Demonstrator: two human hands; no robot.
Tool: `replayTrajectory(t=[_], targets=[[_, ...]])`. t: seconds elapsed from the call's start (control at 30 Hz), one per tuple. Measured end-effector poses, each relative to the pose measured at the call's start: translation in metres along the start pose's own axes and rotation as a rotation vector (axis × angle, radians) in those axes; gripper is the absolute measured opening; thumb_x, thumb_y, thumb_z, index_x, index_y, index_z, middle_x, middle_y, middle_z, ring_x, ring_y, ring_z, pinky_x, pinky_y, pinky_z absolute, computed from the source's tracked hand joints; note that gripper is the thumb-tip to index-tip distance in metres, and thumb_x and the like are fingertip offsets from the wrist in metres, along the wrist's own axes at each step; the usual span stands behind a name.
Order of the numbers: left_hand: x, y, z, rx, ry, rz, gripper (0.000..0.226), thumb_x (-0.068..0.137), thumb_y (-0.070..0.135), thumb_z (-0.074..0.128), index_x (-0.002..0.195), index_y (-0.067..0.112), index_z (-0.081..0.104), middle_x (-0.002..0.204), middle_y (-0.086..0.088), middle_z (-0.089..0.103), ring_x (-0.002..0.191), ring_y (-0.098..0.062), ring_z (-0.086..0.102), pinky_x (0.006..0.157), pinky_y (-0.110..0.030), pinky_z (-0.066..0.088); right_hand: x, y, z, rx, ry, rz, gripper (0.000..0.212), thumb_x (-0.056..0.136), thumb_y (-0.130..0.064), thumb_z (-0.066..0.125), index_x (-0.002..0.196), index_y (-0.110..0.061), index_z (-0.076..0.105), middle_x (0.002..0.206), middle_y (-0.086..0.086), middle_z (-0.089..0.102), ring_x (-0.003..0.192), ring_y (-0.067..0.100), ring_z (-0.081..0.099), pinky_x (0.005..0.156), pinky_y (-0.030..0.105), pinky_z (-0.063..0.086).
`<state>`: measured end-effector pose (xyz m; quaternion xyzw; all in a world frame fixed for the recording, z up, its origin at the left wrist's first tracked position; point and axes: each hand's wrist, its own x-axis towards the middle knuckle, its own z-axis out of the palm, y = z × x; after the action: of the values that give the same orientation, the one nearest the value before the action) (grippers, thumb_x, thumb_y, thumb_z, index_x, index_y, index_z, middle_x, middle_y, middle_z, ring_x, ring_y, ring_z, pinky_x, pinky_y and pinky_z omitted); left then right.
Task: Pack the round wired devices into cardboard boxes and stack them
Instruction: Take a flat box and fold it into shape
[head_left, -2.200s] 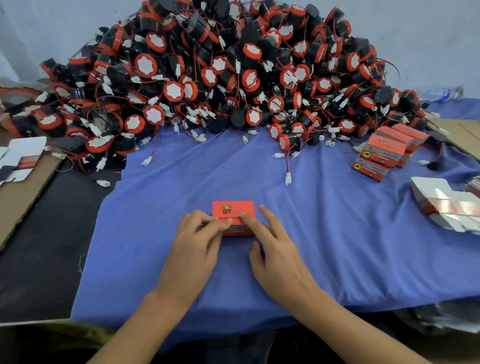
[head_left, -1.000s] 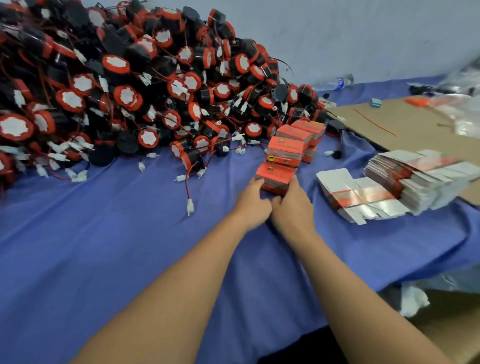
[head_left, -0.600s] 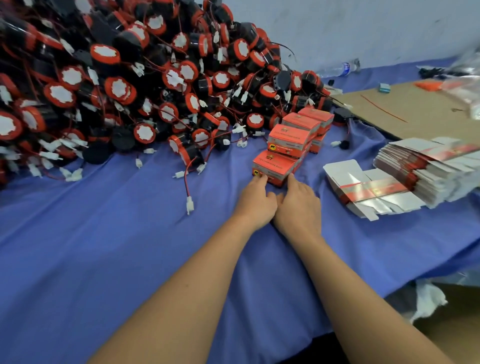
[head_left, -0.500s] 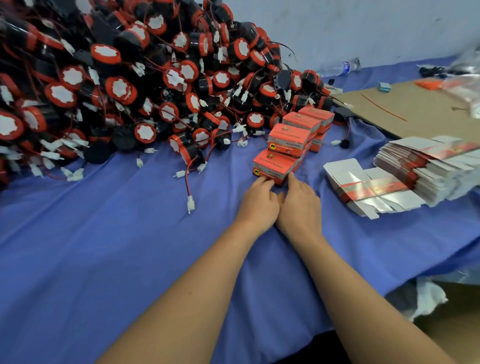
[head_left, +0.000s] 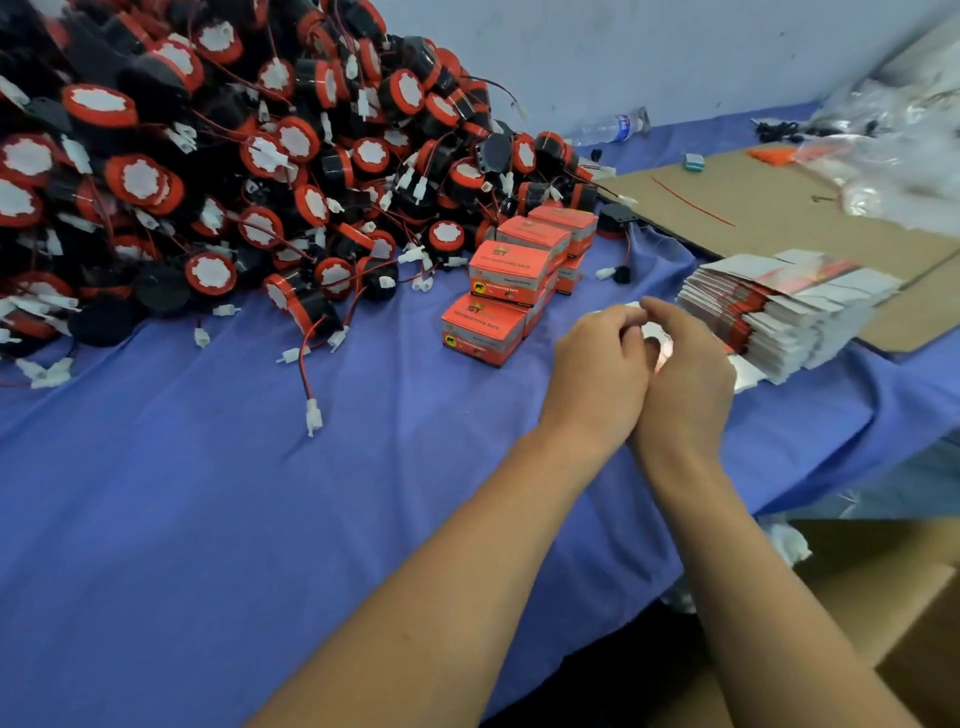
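Both hands have left the front orange cardboard box (head_left: 480, 327) and shifted to its three o'clock. There the left hand (head_left: 597, 369) and right hand (head_left: 685, 379), touching each other, curl their fingers on a loose white flat carton blank (head_left: 750, 373), though they hide most of it. The stack of flat blanks (head_left: 779, 306) lies at their two o'clock, and the heap of round black-and-orange wired devices (head_left: 234, 182) at ten o'clock on the blue-clothed surface (head_left: 260, 493). The step appears to be starting a fresh box. Next, the blank likely needs opening up and a device fetching.
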<state>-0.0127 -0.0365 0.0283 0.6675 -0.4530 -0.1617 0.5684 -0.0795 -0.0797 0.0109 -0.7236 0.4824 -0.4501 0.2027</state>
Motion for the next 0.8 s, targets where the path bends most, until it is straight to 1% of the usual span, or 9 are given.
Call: replayTrajectory(t=[0.1, 0.17, 0.23, 0.3, 0.4, 0.5, 0.67, 0.73, 0.8], targets=[[0.008, 0.000, 0.026, 0.077, -0.052, -0.001, 0.028, 0.094, 0.001, 0.056, 0.113, 0.004, 0.076, 0.113, -0.015, 0.075, 0.108, -0.027, 0.066, 0.092, -0.029, 0.047, 0.009, 0.021, -0.010, -0.149, -0.001, 0.023, 0.032, 0.096, -0.008, 0.054, 0.124, -0.014, 0.070, 0.120, 0.012, 0.071, 0.111, 0.032, 0.063, 0.088, 0.042, 0.047], [0.009, -0.015, 0.038, 0.124, -0.038, -0.155, 0.022, 0.094, 0.011, 0.066, 0.114, 0.009, 0.077, 0.114, -0.012, 0.074, 0.109, -0.028, 0.066, 0.095, -0.034, 0.050, 0.004, 0.033, -0.005, -0.243, -0.075, 0.075, 0.028, 0.097, -0.010, 0.053, 0.120, -0.012, 0.071, 0.118, 0.014, 0.070, 0.110, 0.035, 0.062, 0.088, 0.047, 0.046], [0.005, -0.034, 0.046, 0.062, 0.049, -0.341, 0.017, 0.090, 0.018, 0.076, 0.106, 0.012, 0.074, 0.106, -0.005, 0.074, 0.103, -0.023, 0.067, 0.088, -0.028, 0.050, -0.007, 0.042, 0.003, -0.256, -0.075, 0.077, 0.023, 0.096, -0.010, 0.054, 0.110, -0.008, 0.072, 0.112, 0.012, 0.072, 0.107, 0.034, 0.061, 0.088, 0.047, 0.045], [0.004, -0.044, 0.051, -0.049, 0.159, -0.435, 0.017, 0.084, 0.018, 0.083, 0.092, 0.016, 0.068, 0.086, 0.004, 0.070, 0.090, -0.016, 0.068, 0.076, -0.021, 0.047, -0.009, 0.048, 0.009, -0.227, -0.028, 0.066, 0.022, 0.095, -0.009, 0.053, 0.104, -0.007, 0.073, 0.107, 0.010, 0.072, 0.103, 0.031, 0.061, 0.085, 0.045, 0.045], [0.007, -0.046, 0.052, -0.103, 0.214, -0.499, 0.025, 0.080, 0.021, 0.086, 0.087, 0.020, 0.063, 0.073, 0.011, 0.065, 0.084, -0.012, 0.068, 0.070, -0.020, 0.049, -0.005, 0.052, 0.013, -0.219, -0.021, 0.062, 0.024, 0.093, -0.007, 0.052, 0.104, -0.008, 0.073, 0.106, 0.009, 0.072, 0.102, 0.030, 0.060, 0.084, 0.043, 0.043], [0.009, -0.046, 0.050, -0.156, 0.209, -0.533, 0.025, 0.078, 0.022, 0.086, 0.089, 0.021, 0.063, 0.071, 0.014, 0.066, 0.081, -0.009, 0.068, 0.065, -0.016, 0.049, -0.007, 0.053, 0.014, -0.209, -0.020, 0.034, 0.024, 0.093, -0.008, 0.053, 0.106, -0.008, 0.074, 0.107, 0.008, 0.072, 0.104, 0.029, 0.060, 0.086, 0.040, 0.040], [0.011, -0.050, 0.045, -0.344, 0.179, -0.640, 0.017, 0.081, 0.015, 0.084, 0.088, 0.021, 0.070, 0.083, 0.001, 0.077, 0.077, -0.016, 0.075, 0.075, -0.032, 0.063, -0.008, 0.051, 0.012, -0.177, 0.021, 0.023, 0.029, 0.094, -0.006, 0.054, 0.114, -0.008, 0.074, 0.122, 0.009, 0.071, 0.118, 0.031, 0.058, 0.106, 0.046, 0.039], [0.012, -0.051, 0.042, -0.409, 0.164, -0.664, 0.012, 0.084, 0.011, 0.079, 0.095, 0.015, 0.074, 0.084, -0.004, 0.078, 0.076, -0.020, 0.075, 0.078, -0.035, 0.064, -0.008, 0.050, 0.010, -0.192, 0.039, 0.042, 0.032, 0.096, -0.009, 0.054, 0.122, -0.008, 0.072, 0.134, 0.009, 0.065, 0.134, 0.029, 0.051, 0.118, 0.052, 0.028], [0.012, -0.051, 0.038, -0.484, 0.149, -0.685, 0.009, 0.086, 0.007, 0.073, 0.094, 0.011, 0.073, 0.090, -0.009, 0.079, 0.088, -0.027, 0.078, 0.085, -0.040, 0.063, -0.008, 0.050, 0.008, -0.199, 0.053, 0.071, 0.035, 0.099, -0.011, 0.052, 0.131, -0.010, 0.068, 0.146, 0.009, 0.057, 0.145, 0.029, 0.039, 0.123, 0.053, 0.017]])
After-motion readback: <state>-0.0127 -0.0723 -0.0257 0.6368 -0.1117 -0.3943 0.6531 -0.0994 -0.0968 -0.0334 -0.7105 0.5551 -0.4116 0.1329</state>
